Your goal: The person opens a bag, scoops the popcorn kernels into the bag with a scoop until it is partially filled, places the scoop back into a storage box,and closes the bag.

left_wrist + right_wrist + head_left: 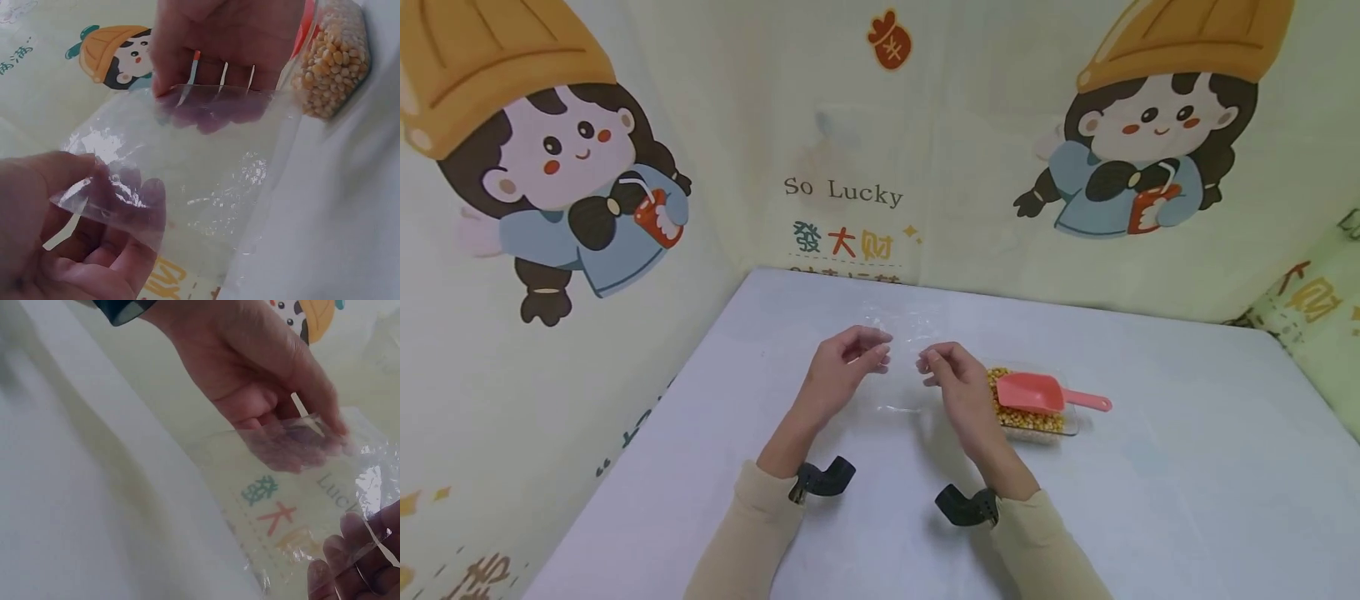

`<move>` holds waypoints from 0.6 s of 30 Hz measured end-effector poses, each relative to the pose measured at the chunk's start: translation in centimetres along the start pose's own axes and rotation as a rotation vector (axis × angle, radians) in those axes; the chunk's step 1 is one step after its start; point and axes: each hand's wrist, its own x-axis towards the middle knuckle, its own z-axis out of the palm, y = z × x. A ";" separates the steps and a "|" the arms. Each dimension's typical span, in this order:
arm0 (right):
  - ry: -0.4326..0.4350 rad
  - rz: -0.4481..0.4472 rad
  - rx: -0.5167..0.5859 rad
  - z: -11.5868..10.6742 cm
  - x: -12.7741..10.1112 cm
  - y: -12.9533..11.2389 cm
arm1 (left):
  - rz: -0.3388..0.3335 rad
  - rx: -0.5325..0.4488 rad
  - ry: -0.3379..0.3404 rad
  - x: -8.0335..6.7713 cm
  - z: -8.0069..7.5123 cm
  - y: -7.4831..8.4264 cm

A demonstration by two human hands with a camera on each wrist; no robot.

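A clear plastic bag (904, 358) hangs just above the white table between my two hands. My left hand (871, 350) pinches the bag's left edge, thumb in front and fingers behind the film. On the other side my right hand (931, 364) pinches the right edge. In the left wrist view the bag (212, 181) is stretched between the left hand (119, 206) below and the right hand (212, 100) above. The right wrist view looks through the bag (281, 506), with the left hand (306, 431) above and the right hand (356, 556) at the bottom corner.
Just right of my right hand stands a clear tray (1070, 427) of yellow corn kernels (334, 62), with a pink scoop (1037, 392) lying across it. A white cloth (1150, 483) covers the table. Printed cartoon walls (850, 167) close in the back and both sides.
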 end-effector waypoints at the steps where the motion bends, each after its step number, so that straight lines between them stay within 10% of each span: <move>1: -0.002 -0.003 -0.004 -0.1 0.0 -0.1 | 0.007 -0.013 -0.002 0.0 -0.1 0.2; 18: 0.050 -0.044 -0.051 -0.3 -0.2 -0.1 | 0.045 -0.030 0.092 -0.2 -0.2 0.4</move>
